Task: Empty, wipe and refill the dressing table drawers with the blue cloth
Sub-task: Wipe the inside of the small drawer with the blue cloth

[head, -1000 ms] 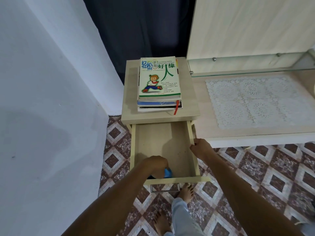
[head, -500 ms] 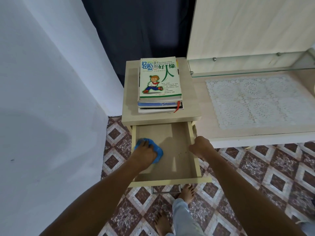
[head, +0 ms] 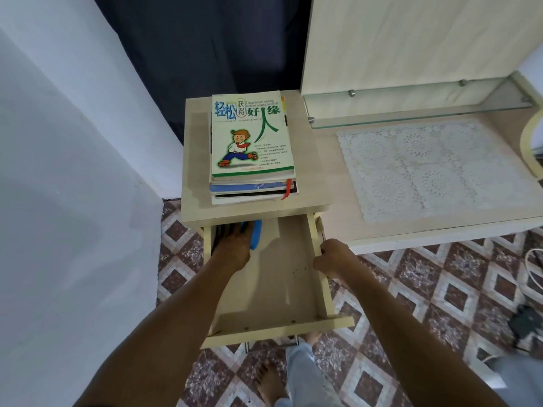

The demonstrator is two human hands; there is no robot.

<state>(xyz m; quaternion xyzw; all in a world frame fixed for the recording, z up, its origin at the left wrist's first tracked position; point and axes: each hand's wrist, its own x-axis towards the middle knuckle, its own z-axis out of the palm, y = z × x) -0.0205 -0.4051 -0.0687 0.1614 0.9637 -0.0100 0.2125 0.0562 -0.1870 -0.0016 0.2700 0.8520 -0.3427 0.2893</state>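
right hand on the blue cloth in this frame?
No, the right hand grips the right wall of the drawer, while the left hand presses the blue cloth at the back.

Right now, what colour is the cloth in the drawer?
The cloth is bright blue, best seen in the head view.

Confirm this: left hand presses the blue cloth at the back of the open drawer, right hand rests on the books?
No. In the head view the right hand grips the right side wall of the drawer, not the stack of books. The left hand does press the blue cloth at the drawer's back.
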